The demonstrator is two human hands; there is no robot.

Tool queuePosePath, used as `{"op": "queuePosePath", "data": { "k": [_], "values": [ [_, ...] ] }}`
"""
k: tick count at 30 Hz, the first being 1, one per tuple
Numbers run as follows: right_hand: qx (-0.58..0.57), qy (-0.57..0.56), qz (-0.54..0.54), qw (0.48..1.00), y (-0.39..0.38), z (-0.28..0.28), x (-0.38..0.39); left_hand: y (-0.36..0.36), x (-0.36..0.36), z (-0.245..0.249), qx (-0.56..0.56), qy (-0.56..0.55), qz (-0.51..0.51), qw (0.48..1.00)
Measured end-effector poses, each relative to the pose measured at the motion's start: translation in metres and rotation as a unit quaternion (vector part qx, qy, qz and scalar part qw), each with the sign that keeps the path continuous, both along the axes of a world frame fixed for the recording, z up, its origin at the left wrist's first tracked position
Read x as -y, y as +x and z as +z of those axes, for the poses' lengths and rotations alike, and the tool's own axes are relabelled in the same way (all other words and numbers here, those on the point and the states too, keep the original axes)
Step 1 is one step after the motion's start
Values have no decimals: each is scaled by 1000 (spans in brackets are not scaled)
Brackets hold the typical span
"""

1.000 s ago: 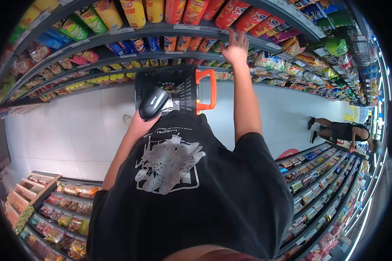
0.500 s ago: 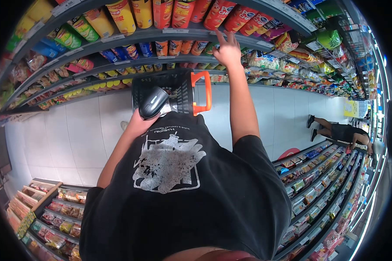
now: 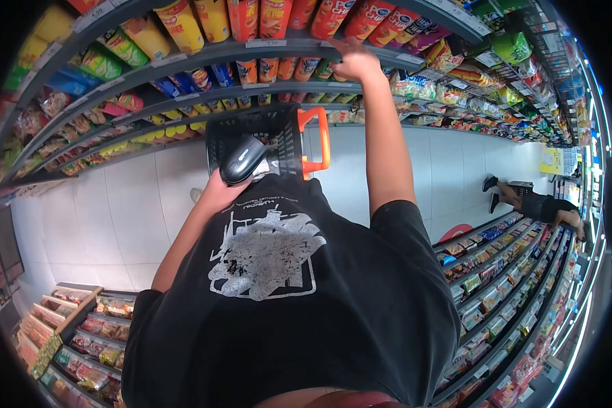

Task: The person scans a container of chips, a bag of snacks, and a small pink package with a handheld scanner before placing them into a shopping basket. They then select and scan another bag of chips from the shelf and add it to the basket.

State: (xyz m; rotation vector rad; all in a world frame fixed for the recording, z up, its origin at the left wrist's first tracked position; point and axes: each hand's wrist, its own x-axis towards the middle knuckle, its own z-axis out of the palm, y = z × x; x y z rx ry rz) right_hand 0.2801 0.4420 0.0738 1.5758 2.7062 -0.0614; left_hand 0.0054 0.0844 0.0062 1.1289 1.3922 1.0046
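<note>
- Device [image 3: 243, 160]: black, rounded, in front of the torso; the left hand [image 3: 222, 190] grips its lower end, with the fingers wrapped about it and partly hidden beneath the body.
- Right hand [image 3: 358, 66]: raised on an extended arm, at the front of the shelving. One digit appears to point toward the upper shelf edge [image 3: 265, 45]; motion blur hides the pose of the remaining fingers, so whether they are spread or curled cannot be told. Contact with the shelf edge cannot be confirmed.
- Red canisters [image 3: 275, 19]: upright in a row on the upper shelf, extending to just above the right hand. Yellow canisters [image 3: 181, 27] stand to their left, followed by green canisters [image 3: 124, 46].
- Orange canisters [image 3: 268, 70]: on the next shelf down, left of the right hand.
- Basket [image 3: 219, 126]: black, perforated walls, located beyond the torso and partly covered by the device. Orange handle [image 3: 325, 139] sits at its right side. Contents are too obscured to identify.
- Shirt [image 3: 360, 319]: black, with a grey print across the chest.
- Floor [image 3: 143, 204]: pale tiles, visible between the facing shelves.
- Second person [image 3: 554, 209]: in dark clothing, well apart at far right, leaning toward the lower-right shelves [image 3: 496, 309], which carry rows of packaged goods.
</note>
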Motion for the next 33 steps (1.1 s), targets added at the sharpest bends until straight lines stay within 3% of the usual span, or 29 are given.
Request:
{"op": "queuePosePath", "data": {
  "k": [6, 15, 20, 33],
  "values": [
    [-1, 12, -6, 1000, 0, -6, -5, 5, 5, 1, 11, 5, 13, 1000],
    [32, -64, -19, 997, -9, 10, -18, 9, 11, 13, -5, -19, 11, 1000],
    [22, -21, -29, 999, -10, 2, -13, 7, 17, -11, 26, -12, -9, 1000],
    [-3, 86, -6, 996, -4, -25, 4, -1, 19, -5, 23, -25, -34, 999]
  ]
}}
